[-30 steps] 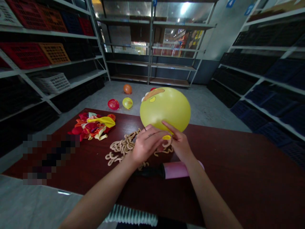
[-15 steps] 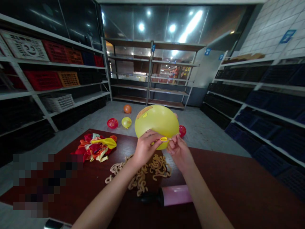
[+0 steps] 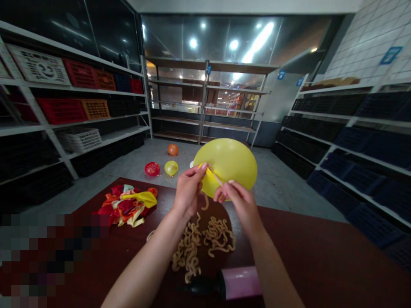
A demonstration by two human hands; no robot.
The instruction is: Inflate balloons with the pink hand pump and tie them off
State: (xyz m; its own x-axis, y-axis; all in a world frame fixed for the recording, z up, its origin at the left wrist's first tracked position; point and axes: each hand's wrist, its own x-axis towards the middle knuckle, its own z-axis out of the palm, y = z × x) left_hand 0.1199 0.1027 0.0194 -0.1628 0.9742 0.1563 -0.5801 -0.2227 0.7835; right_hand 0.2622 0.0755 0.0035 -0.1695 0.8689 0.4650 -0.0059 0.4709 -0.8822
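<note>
A large inflated yellow balloon hangs above the table, its neck turned toward me. My left hand pinches that neck between thumb and fingertips. A thin pale strand runs taut from the neck to my right hand, whose fingers are closed on its end. Below my left hand dangles a curled tan piece; whether it joins the strand I cannot tell. Under my hands lie heaps of curly tan cords. A pink hand pump with a black nozzle rests by my right forearm.
Deflated balloons are piled on the left of the dark red table. Red, yellow and orange inflated balloons lie on the floor beyond. Shelves with crates line both sides.
The balloon has shifted right and its neck has turned. My left hand has risen slightly, pinching the neck, while a strand now stretches visibly to my right hand. The view has tilted slightly up.
</note>
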